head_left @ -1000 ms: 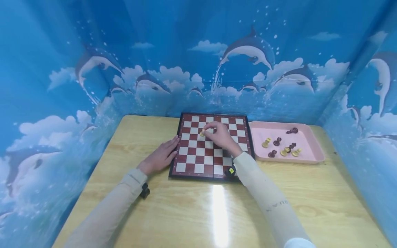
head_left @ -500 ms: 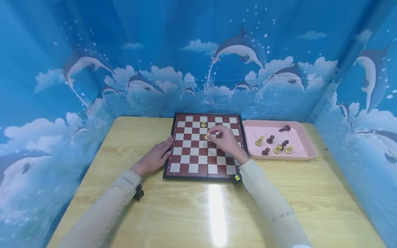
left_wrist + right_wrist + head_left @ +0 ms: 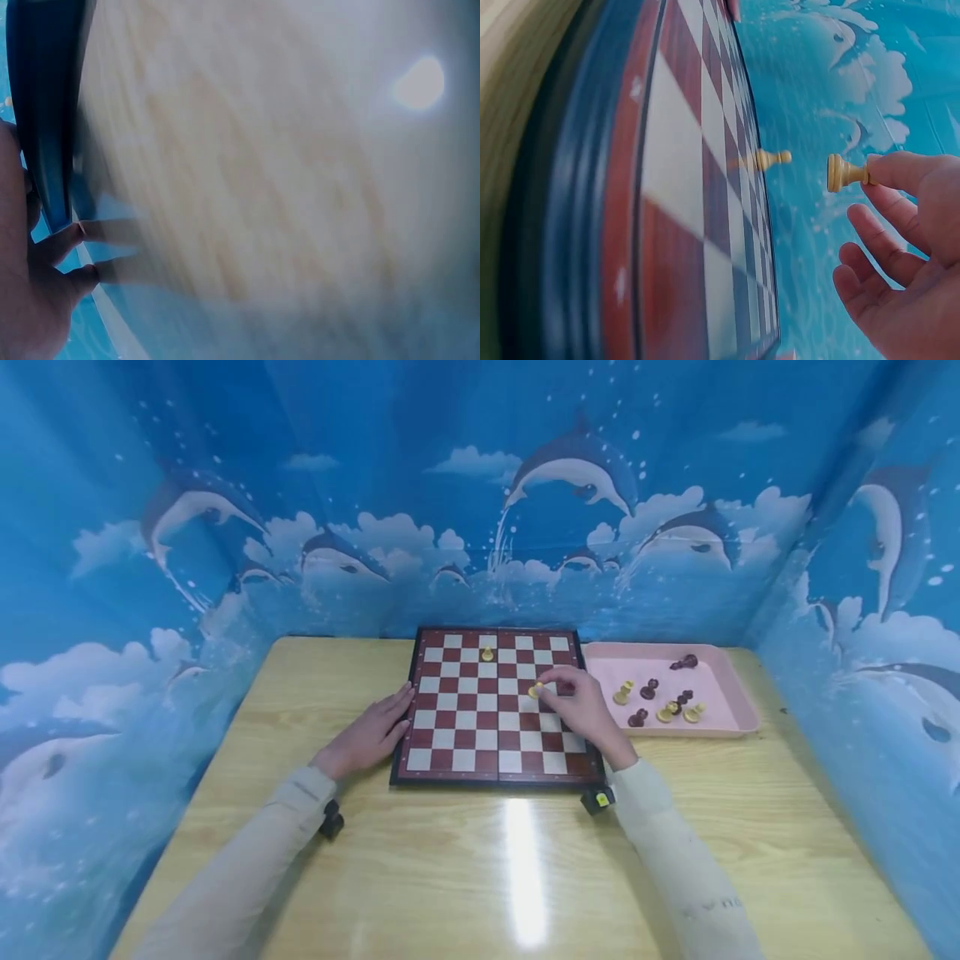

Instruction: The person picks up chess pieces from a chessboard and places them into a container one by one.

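Note:
My right hand [image 3: 585,706] pinches a yellow chess piece [image 3: 844,174] by its top between thumb and forefinger. In the right wrist view the piece hangs apart from the board surface, its head hidden by the fingertips. The chessboard [image 3: 467,758], with dark red and white squares, lies unfolded on the table. A second yellow chess piece [image 3: 487,655] stands upright near the board's far edge, left of the fold. My left hand [image 3: 367,731] rests at the board's left edge, fingers extended; the left wrist view shows only part of that hand [image 3: 37,300] beside the dark rim.
A pink tray [image 3: 731,693] stands right of the board. In it lie several yellow chess pieces [image 3: 622,693] and several dark ones [image 3: 649,689]. Blue curtains [image 3: 450,485] printed with dolphins enclose the wooden table [image 3: 435,868] at the back and sides.
The right hand has carried the yellow piece rightward across the fold, uncovering the standing piece behind. The left hand stays at the board's edge. The head view has shifted slightly.

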`<act>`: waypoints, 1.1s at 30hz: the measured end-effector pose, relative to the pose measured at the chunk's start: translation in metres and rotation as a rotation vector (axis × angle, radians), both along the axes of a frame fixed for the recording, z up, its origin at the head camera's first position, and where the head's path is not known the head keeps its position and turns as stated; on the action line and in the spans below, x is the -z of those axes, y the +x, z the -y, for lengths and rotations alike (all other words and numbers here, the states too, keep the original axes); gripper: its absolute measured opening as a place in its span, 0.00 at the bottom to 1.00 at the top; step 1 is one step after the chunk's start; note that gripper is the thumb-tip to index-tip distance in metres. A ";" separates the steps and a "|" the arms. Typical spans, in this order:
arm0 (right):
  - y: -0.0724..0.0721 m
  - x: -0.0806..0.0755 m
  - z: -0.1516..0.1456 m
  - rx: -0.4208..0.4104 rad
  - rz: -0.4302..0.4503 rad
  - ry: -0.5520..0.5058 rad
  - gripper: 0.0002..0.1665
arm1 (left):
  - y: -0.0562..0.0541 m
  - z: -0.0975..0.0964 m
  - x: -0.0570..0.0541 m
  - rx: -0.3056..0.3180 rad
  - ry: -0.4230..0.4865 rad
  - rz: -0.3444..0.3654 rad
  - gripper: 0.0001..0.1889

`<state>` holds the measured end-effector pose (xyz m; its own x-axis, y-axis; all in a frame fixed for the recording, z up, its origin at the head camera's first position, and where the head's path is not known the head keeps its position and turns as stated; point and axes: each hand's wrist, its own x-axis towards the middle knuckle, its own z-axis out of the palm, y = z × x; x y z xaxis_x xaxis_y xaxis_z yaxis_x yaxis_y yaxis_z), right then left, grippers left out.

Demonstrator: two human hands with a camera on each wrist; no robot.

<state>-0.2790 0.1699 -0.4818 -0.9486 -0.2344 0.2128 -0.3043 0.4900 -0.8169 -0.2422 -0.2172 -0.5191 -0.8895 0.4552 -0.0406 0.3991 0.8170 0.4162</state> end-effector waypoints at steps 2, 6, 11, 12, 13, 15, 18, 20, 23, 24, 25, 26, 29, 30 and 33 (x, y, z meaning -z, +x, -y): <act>0.002 0.002 -0.007 0.010 -0.003 0.014 0.14 | 0.000 0.002 0.000 0.000 -0.009 0.010 0.32; 0.006 0.003 -0.022 0.043 -0.017 0.014 0.13 | 0.001 0.002 -0.001 -0.005 -0.005 0.019 0.32; 0.012 -0.001 -0.038 0.081 -0.027 0.018 0.12 | 0.001 0.001 -0.002 -0.011 -0.001 0.008 0.32; 0.013 -0.001 -0.041 0.089 -0.029 0.023 0.12 | 0.002 0.001 -0.002 -0.012 -0.001 0.009 0.32; 0.014 -0.002 -0.044 0.099 -0.029 0.032 0.12 | 0.002 0.001 -0.001 -0.011 -0.001 0.009 0.32; 0.016 -0.002 -0.051 0.120 -0.039 0.045 0.12 | 0.002 0.001 -0.001 -0.011 -0.001 0.005 0.32; 0.017 0.000 -0.060 0.142 -0.061 0.049 0.12 | 0.002 0.000 -0.001 -0.008 0.000 -0.001 0.32; 0.017 0.001 -0.066 0.148 -0.085 0.049 0.13 | 0.002 0.000 -0.002 -0.007 -0.001 -0.004 0.32; 0.018 0.004 -0.074 0.153 -0.109 0.057 0.12 | 0.002 0.000 -0.002 -0.014 -0.006 -0.002 0.32; 0.018 0.005 -0.077 0.154 -0.116 0.063 0.12 | 0.001 0.000 -0.002 -0.015 -0.006 -0.001 0.32; 0.019 0.005 -0.079 0.155 -0.126 0.066 0.12 | 0.001 0.000 -0.001 -0.016 -0.004 -0.001 0.32; 0.019 0.005 -0.082 0.156 -0.135 0.072 0.11 | 0.000 0.000 -0.001 -0.017 -0.003 -0.002 0.32; 0.020 0.006 -0.088 0.156 -0.182 0.090 0.10 | -0.001 0.001 0.001 -0.008 0.008 -0.012 0.32; 0.020 0.007 -0.090 0.155 -0.202 0.101 0.09 | -0.001 0.001 0.001 -0.002 0.012 -0.016 0.32; 0.020 0.008 -0.095 0.146 -0.258 0.135 0.07 | -0.001 0.002 0.003 0.011 0.013 -0.024 0.32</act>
